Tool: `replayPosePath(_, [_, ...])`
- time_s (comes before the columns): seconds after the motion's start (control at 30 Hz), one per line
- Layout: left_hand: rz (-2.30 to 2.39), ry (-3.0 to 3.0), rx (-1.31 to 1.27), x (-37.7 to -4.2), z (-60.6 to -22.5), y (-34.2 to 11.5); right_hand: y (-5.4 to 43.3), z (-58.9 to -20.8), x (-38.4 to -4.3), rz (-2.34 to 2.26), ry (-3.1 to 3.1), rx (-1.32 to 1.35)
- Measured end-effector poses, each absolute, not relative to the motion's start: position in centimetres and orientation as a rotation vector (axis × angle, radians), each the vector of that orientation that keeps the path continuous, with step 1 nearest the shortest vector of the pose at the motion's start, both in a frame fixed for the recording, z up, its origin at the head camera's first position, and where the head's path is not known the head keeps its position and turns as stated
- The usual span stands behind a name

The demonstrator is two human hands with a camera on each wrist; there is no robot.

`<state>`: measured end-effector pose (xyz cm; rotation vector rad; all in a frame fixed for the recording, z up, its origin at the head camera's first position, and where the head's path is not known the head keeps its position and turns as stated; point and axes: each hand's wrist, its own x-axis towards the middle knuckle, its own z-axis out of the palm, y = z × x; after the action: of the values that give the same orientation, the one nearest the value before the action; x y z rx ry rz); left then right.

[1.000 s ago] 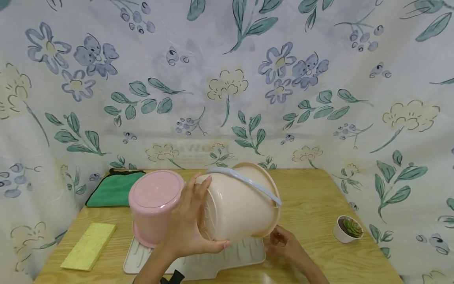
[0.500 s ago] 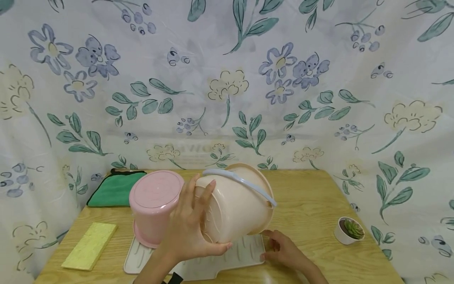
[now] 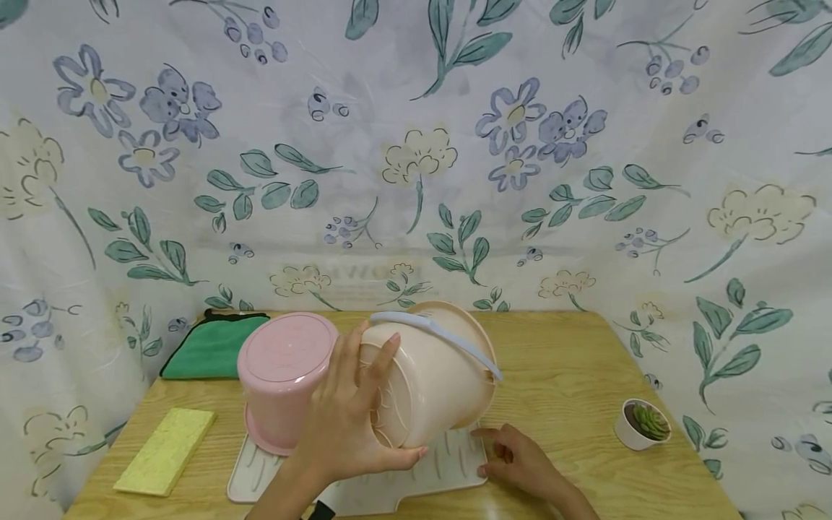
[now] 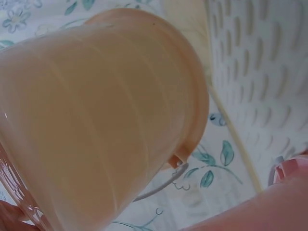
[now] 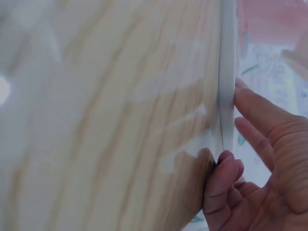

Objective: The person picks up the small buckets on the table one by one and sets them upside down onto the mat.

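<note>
My left hand [image 3: 347, 412] grips the base of a cream plastic bucket [image 3: 442, 375], with fingers over its top side and thumb below. The bucket is tilted on its side above a white ridged draining mat [image 3: 442, 469], its mouth facing right and away; its pale blue handle [image 3: 442, 332] lies across the upper side. In the left wrist view the bucket [image 4: 106, 110] fills much of the picture. My right hand [image 3: 520, 462] touches the mat's right edge with its forefinger and thumb. A pink bucket [image 3: 289, 383] stands upside down on the mat's left part.
A yellow sponge cloth [image 3: 165, 451] lies at the left of the wooden table [image 3: 559, 383]. Behind the pink bucket is a green cloth [image 3: 208, 350] with black edging. A small potted succulent [image 3: 640, 425] stands at the right. A floral curtain [image 3: 416, 144] hangs behind.
The cream bucket has shifted slightly left and turned a little, showing more of its base. My right hand has moved left from beside the mat to its edge.
</note>
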<state>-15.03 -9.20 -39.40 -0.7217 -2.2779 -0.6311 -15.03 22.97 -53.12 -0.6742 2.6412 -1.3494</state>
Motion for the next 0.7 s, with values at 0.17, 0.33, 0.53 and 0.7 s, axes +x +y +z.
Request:
replayPosePath(0.17, [-0.593,-2.28,-0.698,-14.96,-39.55,-9.14,23.0,-53.23,-15.08,-1.288,2.69,-0.644])
replayPosePath(0.33, [-0.509,-2.257,-0.671,-14.9,-39.6,-8.88,23.16,-53.34,-15.14,-1.286,2.676,-0.639])
replayPosePath(0.53, [-0.446,-2.278,-0.633,-14.82,-39.7,-8.53,23.24,-53.46,-15.24,-1.321,2.651,-0.616])
replayPosePath(0.7, [-0.406,-2.29,-0.602,-14.89,-40.16,-8.23,23.32,-53.62,-15.21,-1.332,2.659,-0.62])
